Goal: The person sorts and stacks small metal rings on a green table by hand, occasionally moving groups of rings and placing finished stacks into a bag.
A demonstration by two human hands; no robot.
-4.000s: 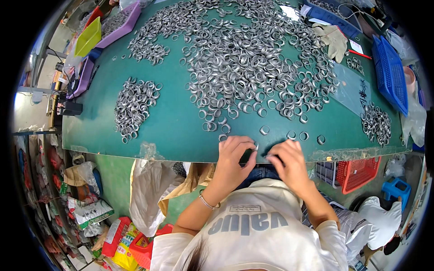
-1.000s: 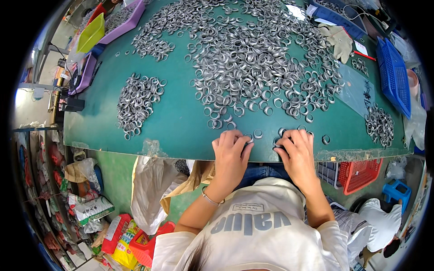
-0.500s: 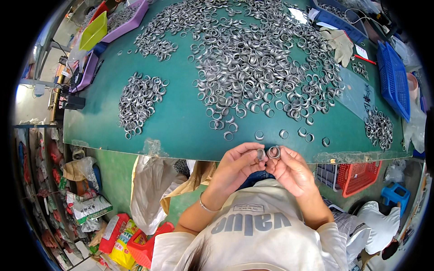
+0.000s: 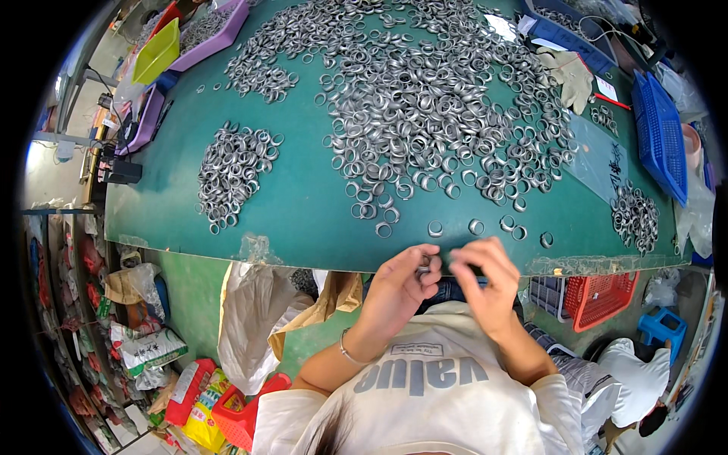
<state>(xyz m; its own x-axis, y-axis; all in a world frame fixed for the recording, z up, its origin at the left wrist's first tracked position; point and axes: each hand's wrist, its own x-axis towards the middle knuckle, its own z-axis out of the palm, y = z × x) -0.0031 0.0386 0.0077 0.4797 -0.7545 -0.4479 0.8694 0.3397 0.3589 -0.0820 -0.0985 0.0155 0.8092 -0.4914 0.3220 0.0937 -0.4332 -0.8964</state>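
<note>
A white, grey-lettered T-shirt (image 4: 436,425) is worn with a silvery bracelet (image 4: 346,349).

The head camera, the left one of a side-by-side fisheye pair on the person's head, looks steeply down and ahead. Nearest to it, the white T-shirt (image 4: 425,413) fills the bottom middle; the left hand (image 4: 403,280) and right hand (image 4: 487,282) fall below centre. The green desk (image 4: 303,197) spreads across the upper half, its front edge bowed by the lens.
</note>
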